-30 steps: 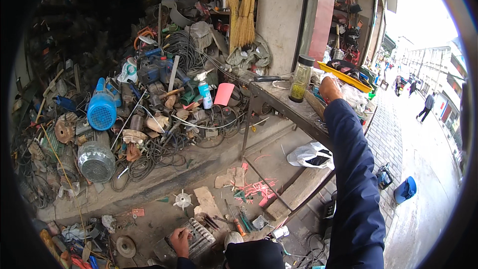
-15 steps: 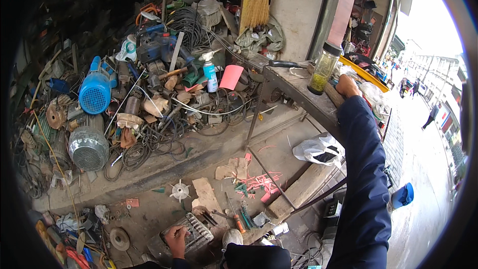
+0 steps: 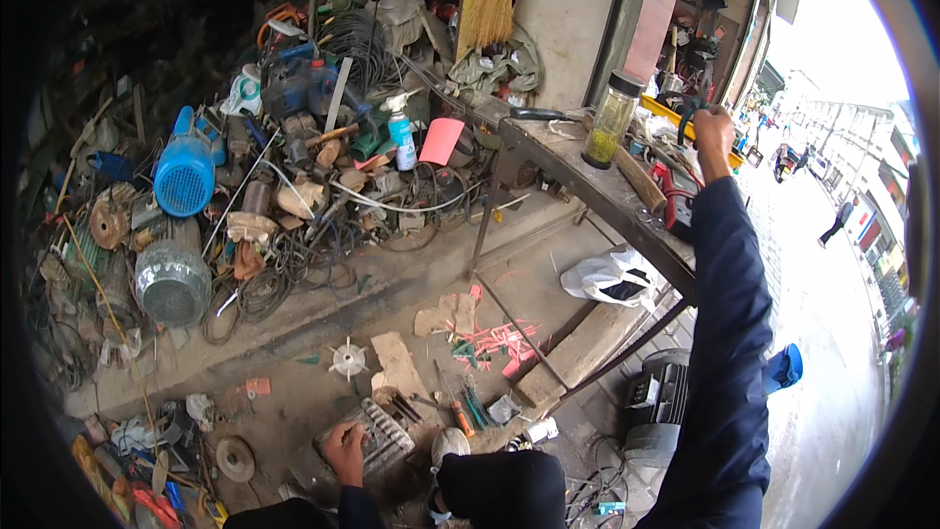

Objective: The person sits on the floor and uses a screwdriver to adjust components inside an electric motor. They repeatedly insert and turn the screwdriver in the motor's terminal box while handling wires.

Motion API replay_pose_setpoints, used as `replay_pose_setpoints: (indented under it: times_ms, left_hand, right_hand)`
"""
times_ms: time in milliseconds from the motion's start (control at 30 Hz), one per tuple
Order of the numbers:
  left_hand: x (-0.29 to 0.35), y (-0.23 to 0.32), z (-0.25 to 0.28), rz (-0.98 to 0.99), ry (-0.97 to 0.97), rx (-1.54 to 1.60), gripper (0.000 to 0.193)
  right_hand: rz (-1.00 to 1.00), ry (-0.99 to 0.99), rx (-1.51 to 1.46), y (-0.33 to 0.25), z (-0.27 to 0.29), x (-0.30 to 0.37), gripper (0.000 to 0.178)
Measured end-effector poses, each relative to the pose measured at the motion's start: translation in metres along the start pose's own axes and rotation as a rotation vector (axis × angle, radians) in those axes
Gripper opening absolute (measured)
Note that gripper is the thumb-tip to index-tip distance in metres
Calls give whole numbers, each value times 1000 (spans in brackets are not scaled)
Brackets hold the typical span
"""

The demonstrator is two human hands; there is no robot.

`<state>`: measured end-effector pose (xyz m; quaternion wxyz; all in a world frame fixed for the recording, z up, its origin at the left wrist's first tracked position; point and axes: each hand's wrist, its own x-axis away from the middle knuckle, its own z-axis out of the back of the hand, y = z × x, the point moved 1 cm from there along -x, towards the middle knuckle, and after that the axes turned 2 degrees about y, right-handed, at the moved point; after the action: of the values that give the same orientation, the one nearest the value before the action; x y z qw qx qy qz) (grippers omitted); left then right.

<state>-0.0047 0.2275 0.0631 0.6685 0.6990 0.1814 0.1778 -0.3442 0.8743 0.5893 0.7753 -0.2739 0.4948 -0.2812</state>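
My right hand [image 3: 717, 132] is raised over the right end of the workbench [image 3: 651, 235], closed on a dark curved object [image 3: 691, 121] whose kind I cannot make out. Below it on the bench lies a red and black device [image 3: 678, 198], beside a wooden block [image 3: 636, 179] and a clear jar with a dark lid [image 3: 613, 122]. Down at the lower middle, my left hand [image 3: 345, 451] rests by a grey ribbed motor housing [image 3: 392, 436], its fingers curled together. Whatever those fingers may hold is too small to tell.
Near the motor housing lie an orange-handled screwdriver [image 3: 460, 413], pliers [image 3: 477, 409] and a white fan wheel [image 3: 349, 360]. Pink strips [image 3: 499, 345] litter the floor. A white bag [image 3: 609, 277] sits under the bench. Motors and cables heap up at left, including a blue motor [image 3: 184, 174].
My right hand has risen off the bench and moved right, now gripping the dark object. The red and black device has come into sight. My left hand stays by the motor housing.
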Motion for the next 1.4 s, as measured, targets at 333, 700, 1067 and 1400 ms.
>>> replay_pose_setpoints:
  times_ms: [333, 700, 1067, 1400]
  left_hand:
    - [8, -25, -17, 121, 23, 248, 16]
    - [-2, -15, -22, 338, 17, 430, 17]
    - [-10, -24, -27, 238, 0, 660, 13]
    - [-20, -28, -32, 256, 35, 462, 14]
  right_hand:
    - [-360, -1135, -1035, -35, 123, 278, 25]
    - [-1416, -2016, -999, -22, 158, 610, 51]
    - [232, -1913, 331, 15, 48, 653, 37]
    - [662, -1842, 568, 19, -6, 670, 35]
